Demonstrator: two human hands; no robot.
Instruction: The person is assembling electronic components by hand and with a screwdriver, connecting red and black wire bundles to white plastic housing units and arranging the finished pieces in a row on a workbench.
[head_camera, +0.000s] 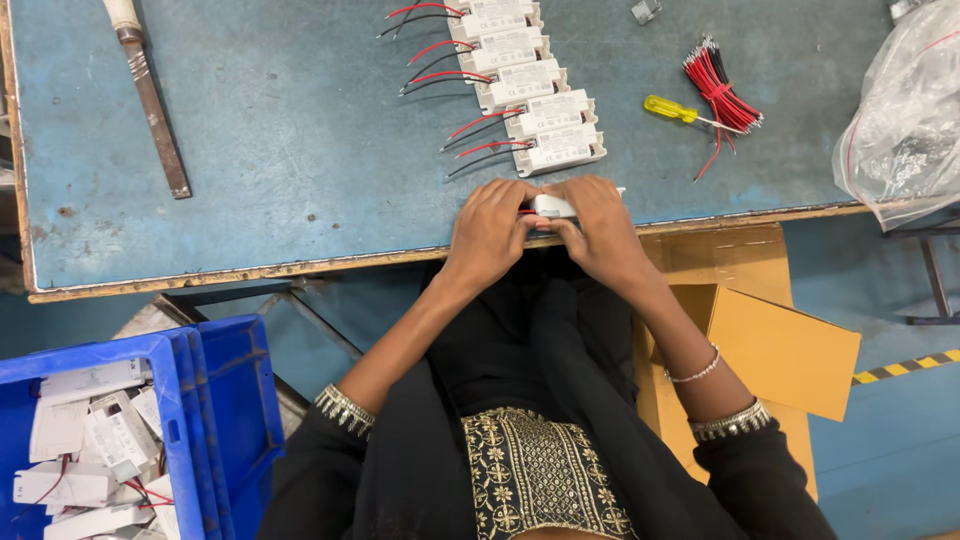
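Table (300, 150) edge worn and chipped along the near side, running left to right just under both hands. Wide bare blue surface to the left, broken only by a long metal tool with a pale handle (148, 90) lying well apart near the far left. Row of white driver boxes (525, 75) with red and black leads stacked diagonally just beyond the hands. Yellow-handled screwdriver (680, 112) and bundle of red and black wires (722, 92) to the right, near each other; clear plastic bag (905, 110) at the far right corner. Blue crate (215, 400) of white units below the table on the left; cardboard sheets (780, 350) below on the right.

Left hand (487, 232) and right hand (597, 232) pressed close together at the table's near edge, fingers curled, both gripping one small white driver box (552, 207) between them, thumbs underneath. Box mostly hidden, only its top showing.
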